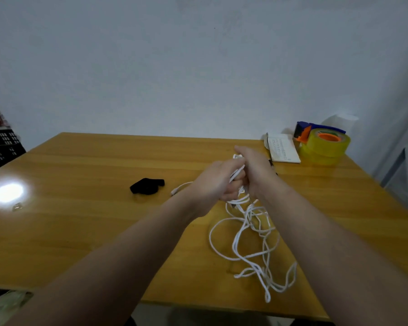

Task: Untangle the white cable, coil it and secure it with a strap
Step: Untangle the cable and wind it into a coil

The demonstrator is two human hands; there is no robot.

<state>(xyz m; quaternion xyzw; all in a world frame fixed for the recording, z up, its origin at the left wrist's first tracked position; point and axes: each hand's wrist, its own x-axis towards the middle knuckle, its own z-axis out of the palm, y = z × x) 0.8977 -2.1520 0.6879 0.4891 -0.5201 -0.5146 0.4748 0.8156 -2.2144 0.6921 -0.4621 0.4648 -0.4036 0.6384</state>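
Your left hand [218, 182]: fingers curled round a bunch of strands of the white cable [250, 234], knuckles turned toward your right hand [257, 170].

Your right hand: pressed up against the left, its back toward the camera, closed on the same bunch. Its fingertips are hidden, so you cannot tell how many strands it holds.

White cable: the gripped part sits between your two hands, raised above the table [80, 231]. Below them the strands drop and spill toward you in a loose tangle of crossing loops on the right half of the tabletop, and the nearest loops lie close to the front edge. One end, with a small plug [174, 191], shows beside your left wrist and lies flat on the wood, pointing left.

Black strap [147, 185]: crumpled, lying on the table to the left of your hands — near the plug but apart from it.

Booklet [284, 149]: white, lying flat toward the far right corner, just beyond your right hand.

Roll of yellow tape [327, 145]: beside the booklet, mounted on a blue and orange tape dispenser [316, 128] at the far right corner.

Crate [0, 147]: black, slotted, off the left edge of the table.

Wall [198, 67]: pale, plain — behind the table's far edge.
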